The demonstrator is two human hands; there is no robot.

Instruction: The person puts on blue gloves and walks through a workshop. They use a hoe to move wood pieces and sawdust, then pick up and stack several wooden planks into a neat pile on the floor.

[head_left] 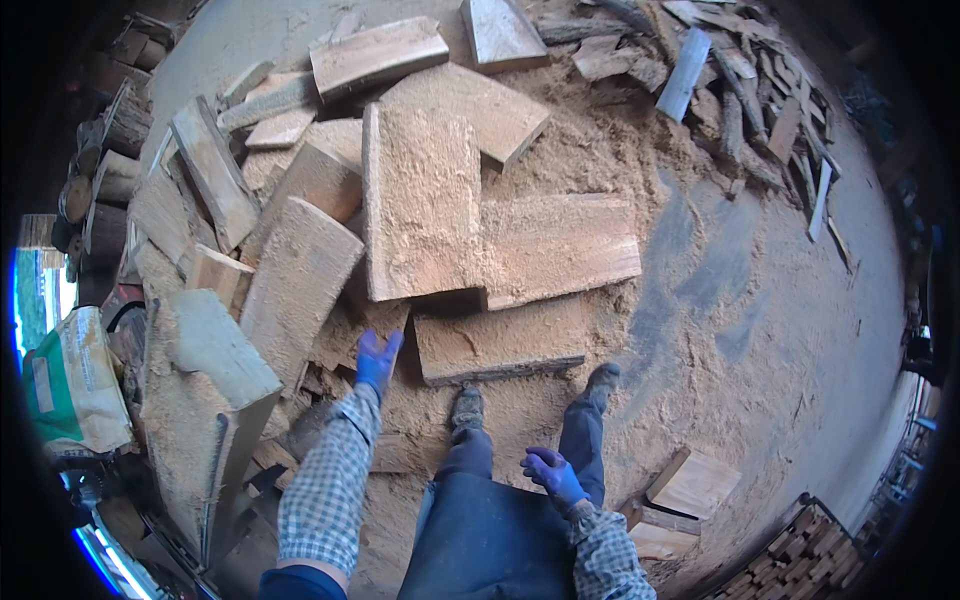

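Observation:
My left hand (376, 362), in a blue-purple glove, reaches forward with finger and thumb apart. It is at the near edge of a sawdust-covered wood piece (335, 345), low among thick sawn slabs; whether it touches the wood I cannot tell. Just ahead of it lies a large upright-edged slab (425, 200) heaped with sawdust. To its right are a wide slab (565, 245) and a shorter slab (500, 340) in front of my boots. My right hand (553, 475), gloved alike, hangs by my right thigh, fingers loosely bent, holding nothing visible.
More slabs pile up at left, including a tall thick one (215, 360). A green and white sack (80, 385) stands far left. Bark and offcuts (735, 95) are heaped at back right. Two cut blocks (690, 485) lie near right, beside a crate of small wood pieces (805, 555).

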